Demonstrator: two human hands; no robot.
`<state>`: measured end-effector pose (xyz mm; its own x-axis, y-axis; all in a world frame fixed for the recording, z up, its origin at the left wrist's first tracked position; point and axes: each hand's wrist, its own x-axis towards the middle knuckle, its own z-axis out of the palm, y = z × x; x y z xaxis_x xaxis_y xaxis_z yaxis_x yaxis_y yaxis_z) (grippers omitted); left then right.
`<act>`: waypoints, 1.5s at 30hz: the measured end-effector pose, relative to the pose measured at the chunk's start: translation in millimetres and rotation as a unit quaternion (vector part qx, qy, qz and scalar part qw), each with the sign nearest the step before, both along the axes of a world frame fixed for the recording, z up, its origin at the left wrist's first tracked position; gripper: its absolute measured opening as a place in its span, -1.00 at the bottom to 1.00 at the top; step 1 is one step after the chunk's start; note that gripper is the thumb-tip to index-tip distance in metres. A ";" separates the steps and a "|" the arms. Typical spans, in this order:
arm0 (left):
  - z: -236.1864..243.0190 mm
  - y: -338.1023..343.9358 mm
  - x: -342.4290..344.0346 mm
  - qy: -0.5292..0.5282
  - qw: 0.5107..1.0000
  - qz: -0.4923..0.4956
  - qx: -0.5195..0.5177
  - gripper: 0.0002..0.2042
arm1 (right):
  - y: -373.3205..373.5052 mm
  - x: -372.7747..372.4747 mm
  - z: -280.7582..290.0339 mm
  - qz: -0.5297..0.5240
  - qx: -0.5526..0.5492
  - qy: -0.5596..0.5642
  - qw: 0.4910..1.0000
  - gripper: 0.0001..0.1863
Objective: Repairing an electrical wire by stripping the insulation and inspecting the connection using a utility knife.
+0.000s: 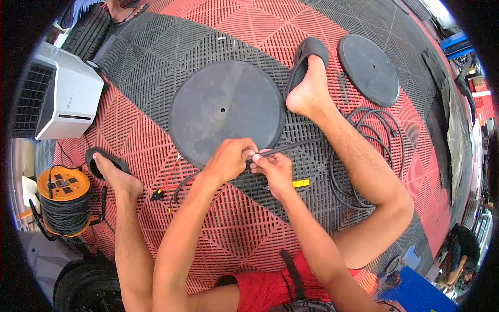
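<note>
My left hand and my right hand meet at the near edge of a round black disc. Both are closed in a pinch on a black cable. The cable runs up and right from my right hand toward a loose coil under my right leg. Below my left wrist a black cable piece curves down. A flat yellow object shows beside my right hand; whether I hold it cannot be told. Thin red wire with a small black connector lies left of my left forearm.
A second black disc lies beyond my right foot. At left stand an orange cable reel and a grey-white boxy machine. A tyre and another person's foot are at the far left. Another person is at right.
</note>
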<state>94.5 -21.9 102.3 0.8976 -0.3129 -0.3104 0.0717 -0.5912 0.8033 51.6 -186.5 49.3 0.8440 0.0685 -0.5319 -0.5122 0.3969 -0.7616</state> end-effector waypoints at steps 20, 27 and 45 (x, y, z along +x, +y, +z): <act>-69.2 -31.3 -39.9 -0.436 0.892 0.077 0.089 -0.79 | 5.1 9.5 -20.6 -0.099 -0.107 0.101 0.984 -0.85; -66.8 -31.3 -40.9 -0.382 0.917 0.101 0.059 -0.68 | -5.4 16.1 -3.0 -0.024 -0.158 0.112 0.981 -0.79; -60.4 -31.4 -52.7 -0.299 0.921 0.243 0.047 -0.85 | -55.5 30.9 -9.7 0.248 -0.513 -0.365 0.736 -0.82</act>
